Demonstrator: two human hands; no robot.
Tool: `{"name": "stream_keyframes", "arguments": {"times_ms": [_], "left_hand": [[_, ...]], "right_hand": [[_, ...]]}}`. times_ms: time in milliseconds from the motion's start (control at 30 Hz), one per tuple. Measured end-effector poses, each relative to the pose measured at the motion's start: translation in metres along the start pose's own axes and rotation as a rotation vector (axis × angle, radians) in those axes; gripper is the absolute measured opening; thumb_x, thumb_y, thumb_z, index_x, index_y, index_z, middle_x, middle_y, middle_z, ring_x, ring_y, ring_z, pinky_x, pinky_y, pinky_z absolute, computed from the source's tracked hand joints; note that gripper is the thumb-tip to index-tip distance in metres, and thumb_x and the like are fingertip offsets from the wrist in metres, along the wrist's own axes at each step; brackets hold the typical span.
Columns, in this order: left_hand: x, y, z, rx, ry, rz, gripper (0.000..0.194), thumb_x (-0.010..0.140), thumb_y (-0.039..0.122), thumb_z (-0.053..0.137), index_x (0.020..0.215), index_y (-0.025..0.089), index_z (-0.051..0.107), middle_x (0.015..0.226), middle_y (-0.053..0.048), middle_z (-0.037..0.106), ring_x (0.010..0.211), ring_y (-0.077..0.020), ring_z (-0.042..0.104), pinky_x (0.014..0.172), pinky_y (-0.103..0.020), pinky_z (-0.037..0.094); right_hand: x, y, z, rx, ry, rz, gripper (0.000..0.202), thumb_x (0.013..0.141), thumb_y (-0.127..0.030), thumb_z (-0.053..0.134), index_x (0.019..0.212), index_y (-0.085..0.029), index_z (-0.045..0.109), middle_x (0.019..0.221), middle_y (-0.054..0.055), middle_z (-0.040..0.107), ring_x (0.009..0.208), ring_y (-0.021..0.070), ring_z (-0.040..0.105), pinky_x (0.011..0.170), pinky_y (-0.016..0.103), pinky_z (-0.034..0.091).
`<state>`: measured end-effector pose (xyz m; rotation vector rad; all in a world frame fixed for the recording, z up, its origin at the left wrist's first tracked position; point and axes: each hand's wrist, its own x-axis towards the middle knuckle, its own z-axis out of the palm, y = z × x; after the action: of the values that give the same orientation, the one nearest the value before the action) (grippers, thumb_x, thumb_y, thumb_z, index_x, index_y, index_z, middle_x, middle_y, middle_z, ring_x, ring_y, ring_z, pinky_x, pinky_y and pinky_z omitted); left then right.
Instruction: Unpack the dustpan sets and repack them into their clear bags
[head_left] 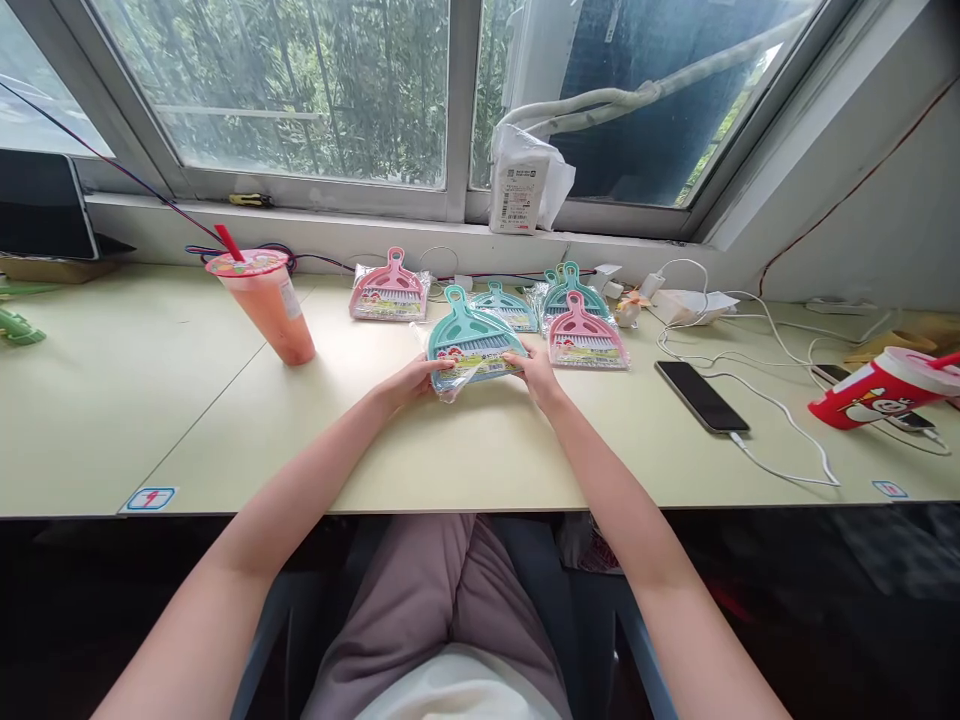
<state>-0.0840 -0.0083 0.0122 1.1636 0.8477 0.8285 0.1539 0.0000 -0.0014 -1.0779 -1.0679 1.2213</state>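
Note:
Between my two hands is a teal mini dustpan and brush set in clear plastic wrap, tilted up with its handle away from me. My left hand grips its lower left corner, and my right hand pinches its right edge. Just behind it lies another teal dustpan set, partly covered. A pink dustpan set is at the back left. On the right, a second pink set lies in front of several teal ones.
A tall cup of orange-pink drink stands at left. To the right are a black phone on a white charging cable and a red cup. A white package rests on the windowsill. The table's front edge is near my lap.

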Motion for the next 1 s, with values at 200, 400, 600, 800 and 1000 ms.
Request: {"name": "stream_keyframes", "arguments": {"times_ms": [200,400,600,800,1000], "left_hand": [[-0.007,0.005,0.013,0.152,0.054,0.287,0.071,0.074,0.054,0.071,0.135,0.024,0.051,0.123,-0.013,0.064,0.087,-0.0225,0.068,0.065,-0.031,0.056],[-0.007,-0.001,0.025,0.507,0.139,0.508,0.064,0.060,0.041,0.085,0.120,0.027,0.067,0.129,-0.011,0.056,0.122,-0.0287,0.053,0.091,-0.036,0.052],[0.003,-0.009,0.023,0.410,0.371,0.523,0.035,0.085,0.048,0.060,0.099,0.020,0.077,0.110,-0.010,0.067,0.103,-0.0245,0.061,0.076,-0.032,0.056],[-0.005,-0.007,0.028,0.328,0.528,0.533,0.056,0.080,0.043,0.068,0.133,0.030,0.059,0.117,-0.002,0.068,0.092,-0.0181,0.063,0.074,-0.027,0.057],[0.007,-0.006,0.007,0.142,0.500,0.361,0.072,0.070,0.040,0.073,0.134,0.017,0.052,0.083,-0.003,0.068,0.076,-0.0185,0.066,0.068,-0.034,0.060]], "right_hand": [[0.005,-0.001,-0.003,0.223,0.142,0.071,0.022,0.064,-0.009,0.068,0.084,-0.019,0.066,0.074,-0.003,0.068,0.067,0.0099,0.062,0.066,0.023,0.055],[0.002,-0.005,-0.003,0.340,0.225,0.052,0.018,0.067,-0.006,0.063,0.079,-0.020,0.063,0.077,-0.002,0.068,0.071,0.0098,0.064,0.069,0.022,0.057],[0.000,-0.004,0.004,0.361,0.163,0.066,0.020,0.068,-0.007,0.064,0.082,-0.020,0.062,0.077,-0.003,0.069,0.070,0.0108,0.065,0.067,0.024,0.058],[0.000,-0.004,0.008,0.348,0.139,0.089,0.020,0.068,-0.008,0.063,0.083,-0.021,0.058,0.075,-0.003,0.070,0.072,0.0136,0.066,0.069,0.028,0.059],[-0.004,-0.003,0.010,0.199,0.085,0.003,0.026,0.067,-0.017,0.071,0.086,-0.024,0.054,0.077,-0.004,0.068,0.074,0.0155,0.066,0.070,0.030,0.058]]}}
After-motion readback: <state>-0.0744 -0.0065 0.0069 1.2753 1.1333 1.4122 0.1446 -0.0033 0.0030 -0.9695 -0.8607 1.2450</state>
